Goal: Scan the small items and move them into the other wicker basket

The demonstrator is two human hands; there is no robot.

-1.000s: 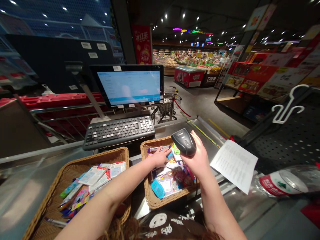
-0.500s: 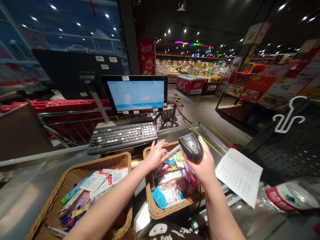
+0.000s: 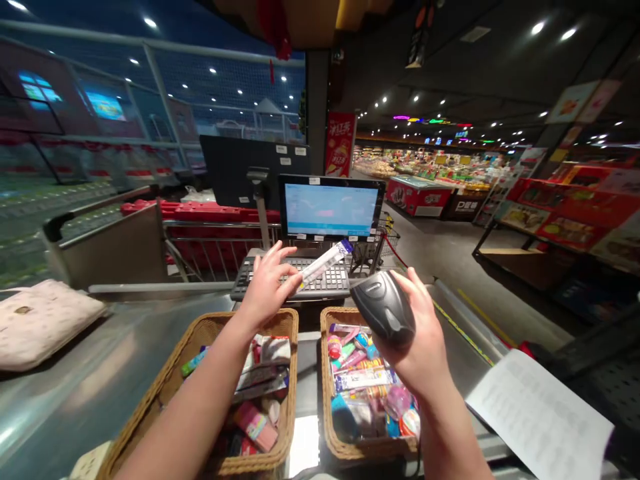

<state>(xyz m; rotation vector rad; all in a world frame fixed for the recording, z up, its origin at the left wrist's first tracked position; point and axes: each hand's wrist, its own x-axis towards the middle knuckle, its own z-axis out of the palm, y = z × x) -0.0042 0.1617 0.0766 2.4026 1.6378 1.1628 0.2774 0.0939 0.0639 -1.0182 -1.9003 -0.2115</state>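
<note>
My left hand [image 3: 267,285] is raised above the left wicker basket [image 3: 200,333] and pinches a long, thin white packet [image 3: 326,260] with a blue end, tilted up to the right in front of the keyboard [image 3: 320,283]. My right hand [image 3: 423,333] grips a black handheld barcode scanner [image 3: 385,315] above the right wicker basket [image 3: 330,427], its head turned toward the packet. Both baskets hold several small colourful packets.
A lit monitor [image 3: 331,209] stands behind the keyboard on the steel counter [image 3: 75,400]. A printed sheet [image 3: 540,417] lies at the right. A pale cushion [image 3: 43,323] rests at the left. Red carts and a metal rail stand behind; shop aisles lie beyond.
My left hand has lifted the white packet out of the right basket and raised it toward the keyboard. The scanner hand turned slightly. The view swung left and up.
</note>
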